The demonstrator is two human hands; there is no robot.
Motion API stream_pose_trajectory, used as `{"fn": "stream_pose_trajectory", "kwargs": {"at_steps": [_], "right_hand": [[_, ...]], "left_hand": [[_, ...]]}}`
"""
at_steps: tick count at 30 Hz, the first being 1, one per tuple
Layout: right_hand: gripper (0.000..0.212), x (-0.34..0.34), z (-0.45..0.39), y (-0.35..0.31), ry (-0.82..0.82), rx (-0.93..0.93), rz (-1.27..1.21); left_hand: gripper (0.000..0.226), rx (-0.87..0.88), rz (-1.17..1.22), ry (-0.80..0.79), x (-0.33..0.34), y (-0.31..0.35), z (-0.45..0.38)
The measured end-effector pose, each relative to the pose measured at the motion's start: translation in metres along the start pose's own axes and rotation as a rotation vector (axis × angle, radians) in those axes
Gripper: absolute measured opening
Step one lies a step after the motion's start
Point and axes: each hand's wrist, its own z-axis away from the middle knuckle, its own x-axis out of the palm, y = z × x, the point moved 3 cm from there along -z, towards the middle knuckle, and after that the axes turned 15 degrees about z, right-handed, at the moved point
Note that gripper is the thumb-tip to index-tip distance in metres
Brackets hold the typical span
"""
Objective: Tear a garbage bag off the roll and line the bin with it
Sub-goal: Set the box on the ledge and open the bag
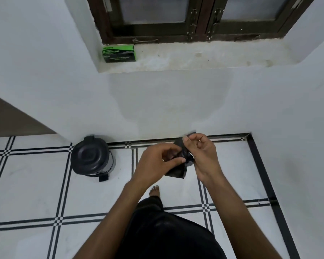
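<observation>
Both my hands hold a black garbage bag roll [178,171] in front of me, above the tiled floor. My left hand [155,161] grips the roll's lower left part with curled fingers. My right hand [202,152] pinches the loose black sheet near its top edge between thumb and fingers. Part of the roll is hidden behind my fingers. The black pedal bin [92,157] stands on the floor to the left against the wall, its lid closed.
A green and black garbage bag box [119,53] lies on the window sill [195,58] above. White wall runs ahead and to the right. My bare foot [154,190] and dark trousers show below my arms.
</observation>
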Motion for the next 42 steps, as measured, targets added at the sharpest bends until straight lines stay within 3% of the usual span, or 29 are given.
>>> {"fn": "stream_pose_trajectory", "kwargs": {"at_steps": [3,7,13,15,19,21,23,26,29,35,39,40,42], "right_hand": [[0.018,0.007,0.020,0.011,0.010,-0.026,0.012],[0.015,0.010,0.054,0.025,0.000,-0.056,0.047],[0.013,0.005,0.095,0.026,-0.263,-0.210,0.184],[0.013,0.009,0.100,0.026,-0.276,-0.219,0.220],[0.010,0.027,0.110,0.030,-0.224,-0.203,0.187],[0.009,0.043,0.116,0.029,-0.238,-0.217,0.186],[0.008,0.061,0.121,0.026,-0.269,-0.238,0.210],[0.008,0.090,0.127,0.026,-0.474,-0.258,0.393],[0.007,0.127,0.137,0.034,-0.640,-0.223,0.665],[0.029,0.213,0.153,0.032,-0.508,-0.316,0.773],[0.026,0.258,0.161,0.034,-0.409,-0.268,0.612],[0.025,0.269,0.165,0.036,-0.419,-0.256,0.588],[0.028,0.295,0.173,0.040,-0.470,-0.257,0.575]], "left_hand": [[0.006,-0.040,-0.002,0.078,0.002,-0.010,0.029],[0.019,-0.068,0.084,0.198,-0.007,-0.015,0.069],[0.017,-0.111,0.157,0.364,-0.043,-0.019,0.118],[0.018,-0.116,0.207,0.318,-0.050,-0.012,0.128],[0.031,-0.107,0.085,0.034,-0.050,-0.015,0.152],[0.027,-0.066,-0.047,0.032,-0.054,-0.022,0.161],[0.015,0.004,-0.080,0.137,-0.070,-0.027,0.167],[0.025,0.050,-0.054,0.295,-0.109,-0.034,0.176],[0.031,0.104,-0.112,0.334,-0.148,-0.036,0.183],[0.048,0.142,-0.270,0.465,-0.222,-0.060,0.203],[0.018,0.064,-0.107,0.641,-0.265,-0.068,0.231],[0.008,0.022,-0.021,0.616,-0.269,-0.071,0.236],[0.020,-0.085,0.117,0.468,-0.276,-0.082,0.241]]}}
